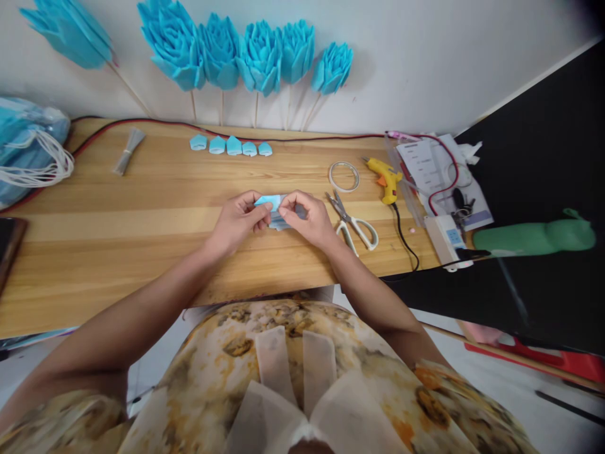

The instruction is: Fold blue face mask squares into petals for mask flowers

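Note:
Between my two hands, over the wooden table (155,214), is a small folded piece of light-blue material (268,200). My left hand (242,217) pinches its left part between thumb and fingers. The thumb and forefinger of my right hand (305,215) close on its right end. Below it lie some pale blue-grey pieces (278,222), partly hidden by my fingers. Scissors (350,221) with white handles rest just right of my right hand. Behind my hands, several small folded blue pieces (234,146) stand in a row.
Several blue flowers (259,57) on sticks lean against the wall. A tape roll (345,177), a yellow glue gun (385,180), a power strip (447,239) and a green bottle (534,238) are at the right. A bundle of thin strips (128,151) and white cords (35,164) lie left.

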`<state>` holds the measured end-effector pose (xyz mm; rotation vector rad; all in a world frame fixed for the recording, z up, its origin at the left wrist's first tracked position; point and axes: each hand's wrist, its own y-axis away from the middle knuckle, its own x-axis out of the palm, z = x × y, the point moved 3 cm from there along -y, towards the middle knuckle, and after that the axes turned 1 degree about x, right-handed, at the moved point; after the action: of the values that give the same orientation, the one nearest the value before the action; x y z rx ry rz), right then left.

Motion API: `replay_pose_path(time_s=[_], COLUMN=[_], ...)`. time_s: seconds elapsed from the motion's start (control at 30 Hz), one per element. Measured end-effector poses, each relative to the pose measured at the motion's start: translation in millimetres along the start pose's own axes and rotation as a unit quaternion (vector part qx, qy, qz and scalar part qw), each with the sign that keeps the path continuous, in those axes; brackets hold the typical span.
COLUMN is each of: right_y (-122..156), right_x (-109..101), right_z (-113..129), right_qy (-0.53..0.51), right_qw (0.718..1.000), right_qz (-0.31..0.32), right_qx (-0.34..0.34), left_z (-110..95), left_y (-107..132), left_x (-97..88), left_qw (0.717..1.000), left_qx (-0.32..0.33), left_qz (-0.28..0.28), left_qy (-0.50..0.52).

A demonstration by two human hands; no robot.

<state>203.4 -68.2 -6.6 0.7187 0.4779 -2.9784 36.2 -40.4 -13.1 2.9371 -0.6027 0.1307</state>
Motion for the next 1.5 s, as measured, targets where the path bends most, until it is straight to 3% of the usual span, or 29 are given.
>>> replay_pose_path(time_s=[0.4, 0.83, 1.23, 1.5], right_y=[0.3, -0.2, -1.4, -2.4], right_x=[1.8, -1.1, -2.8, 2.5], right_z=[-1.5, -2.8, 2.6, 2.8], right_qy=[0.036, -0.048, -0.008, 0.02], right_qw=[0.999, 0.998, 1.0, 1.0], right_qz=[-0.001, 0.005, -0.001, 0.01], right_qx=[-0.005, 0.042, 0.018, -0.013], left_z=[1.0, -1.1, -1.8, -2.6], left_y=[0.1, 0.5, 1.3, 1.1], left_x=[0.6, 0.9, 2.2, -0.8], left_qw=[1.0, 1.0, 0.999, 0.997], left_qx=[-0.005, -0.006, 0.006, -0.025], left_qz=[-0.002, 0.002, 0.035, -0.01], left_qy=[-0.001, -0.01, -0.004, -0.069])
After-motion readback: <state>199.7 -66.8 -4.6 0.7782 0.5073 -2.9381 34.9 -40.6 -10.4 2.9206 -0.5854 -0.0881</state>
